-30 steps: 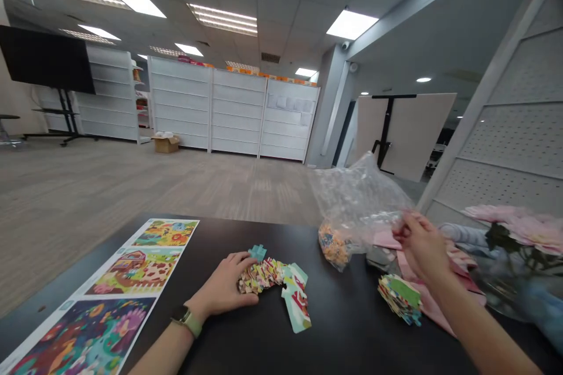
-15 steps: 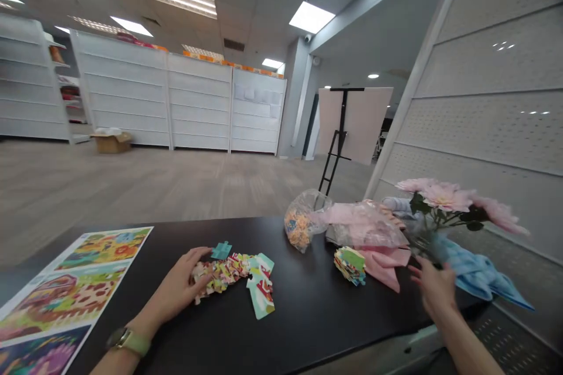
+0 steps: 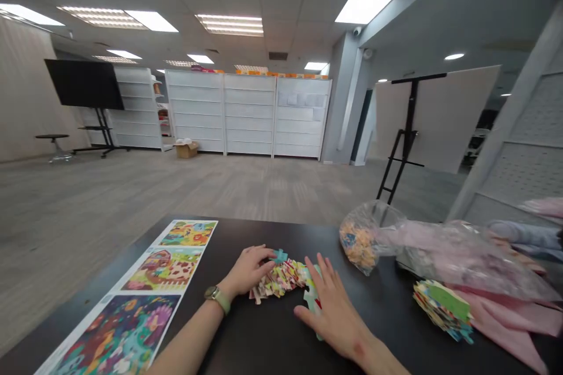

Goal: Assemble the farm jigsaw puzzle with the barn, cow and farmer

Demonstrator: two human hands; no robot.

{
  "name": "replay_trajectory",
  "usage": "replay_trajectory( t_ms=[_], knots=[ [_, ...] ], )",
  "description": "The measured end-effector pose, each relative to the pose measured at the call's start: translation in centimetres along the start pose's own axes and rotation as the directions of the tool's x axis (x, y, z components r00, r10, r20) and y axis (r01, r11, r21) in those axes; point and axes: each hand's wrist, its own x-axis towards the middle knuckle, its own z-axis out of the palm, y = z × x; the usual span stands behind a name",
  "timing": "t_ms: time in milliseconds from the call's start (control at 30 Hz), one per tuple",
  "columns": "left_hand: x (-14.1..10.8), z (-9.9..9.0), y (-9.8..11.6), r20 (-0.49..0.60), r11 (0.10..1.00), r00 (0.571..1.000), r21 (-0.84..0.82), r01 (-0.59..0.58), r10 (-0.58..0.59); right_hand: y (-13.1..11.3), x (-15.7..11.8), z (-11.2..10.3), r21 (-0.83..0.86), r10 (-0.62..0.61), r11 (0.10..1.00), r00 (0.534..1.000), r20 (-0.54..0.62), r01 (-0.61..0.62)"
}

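Observation:
A row of overlapping jigsaw pieces lies on the dark table in front of me. My left hand rests at its left end, the thumb apart from the fingers and the fingertips touching the pieces. A loose teal jigsaw piece lies just beyond those fingertips. My right hand is open with spread fingers, over the right end of the row. It partly covers a few pale green and red jigsaw pieces; whether it touches them I cannot tell.
A long picture sheet lies at left. To the right are a clear bag of orange and blue bits, a stack of jigsaw pieces, pink cloth and plastic-wrapped pink items. An easel stands beyond the table.
My right hand has come from the flowers and blue cloth at far right to the jigsaw pieces. The view has turned left. My left hand stays at the row.

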Motion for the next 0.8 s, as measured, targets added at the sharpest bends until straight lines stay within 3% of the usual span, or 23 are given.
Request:
replay_trajectory(
  t_ms=[133,267,433,533,667,800],
  knots=[
    [0.0,-0.7,-0.8,-0.037,0.998,0.999,-0.07,-0.006,0.003,2.0,3.1,0.3,-0.051,-0.189,0.98,0.98,0.061,0.192],
    [-0.3,-1.3,-1.1,0.084,0.99,0.993,-0.124,-0.066,0.077,5.0,4.7,-1.0,0.016,-0.377,0.926,0.926,-0.022,0.378],
    [-1.1,-0.7,1.4,0.251,0.99,0.958,-0.029,-0.137,0.14,7.0,7.7,-1.0,0.023,-0.297,0.951,0.932,-0.208,0.308],
    [-1.9,-0.5,3.0,0.198,0.995,0.975,-0.028,-0.099,0.102,7.7,8.5,-1.0,0.023,-0.277,0.956,0.922,-0.27,0.294],
    [-4.9,-0.1,4.4,0.034,0.999,0.999,0.033,0.022,-0.023,6.4,6.7,-1.2,-0.012,-0.374,0.922,0.885,-0.278,0.386],
    [-9.4,1.2,6.1,-0.011,0.973,0.991,0.186,0.136,-0.136,1.8,4.5,0.2,-0.055,-0.585,0.81,0.811,-0.014,0.584]
  ],
)
